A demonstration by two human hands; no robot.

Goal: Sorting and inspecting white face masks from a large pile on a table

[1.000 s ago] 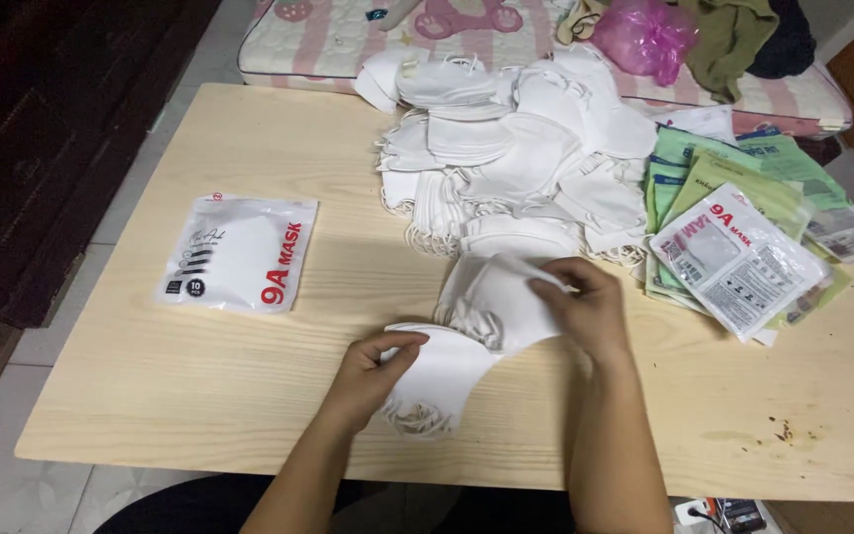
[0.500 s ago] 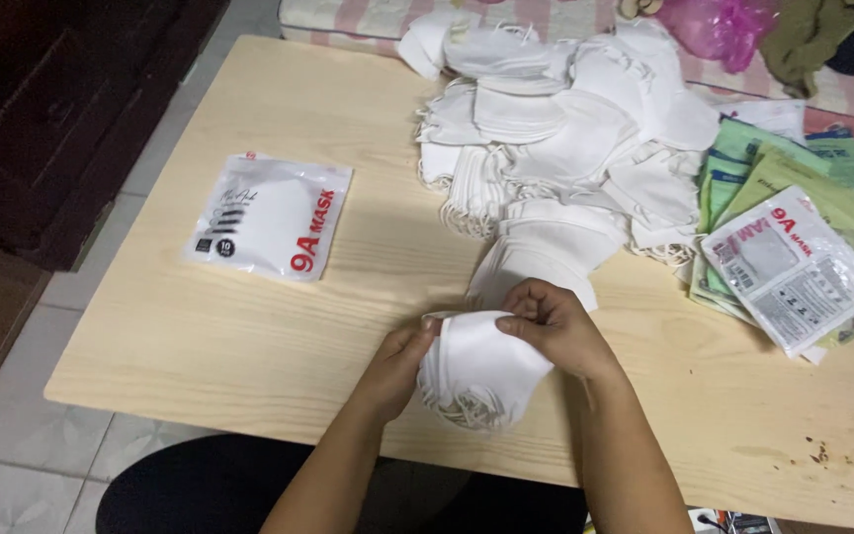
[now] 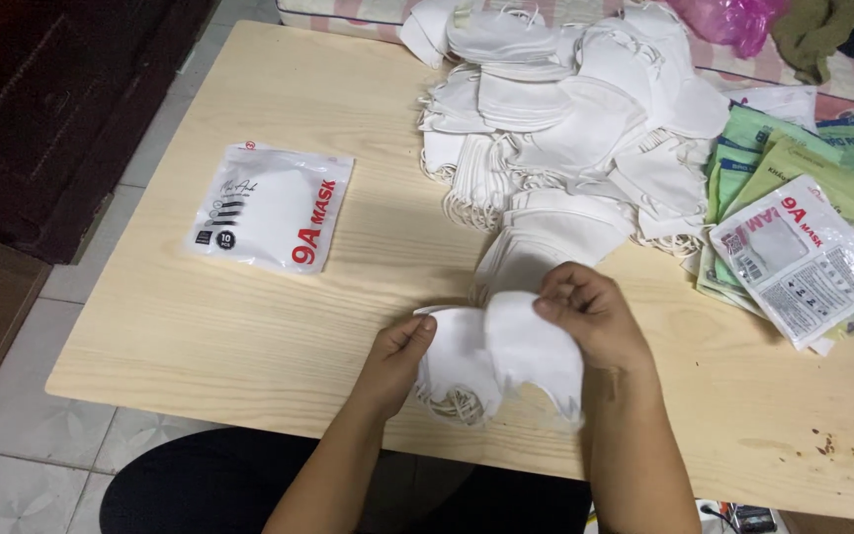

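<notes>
My left hand (image 3: 394, 361) and my right hand (image 3: 590, 314) both hold a small stack of white face masks (image 3: 496, 361) just above the near edge of the pale wooden table (image 3: 200, 326). The left fingers pinch the stack's left end; the right fingers pinch the top of the uppermost mask. Ear loops hang below the stack. Right behind my hands lies a big heap of loose white masks (image 3: 565, 119), spreading to the table's far edge.
A sealed white mask packet (image 3: 271, 208) lies flat at the left of the table. At the right sits a pile of green and white empty packets (image 3: 798, 218). Dark wooden furniture (image 3: 42, 119) stands to the left, tiled floor below it.
Both hands have lifted the small stack of masks off the table and brought it together, the right hand coming over from the heap. The view has shifted left and down.
</notes>
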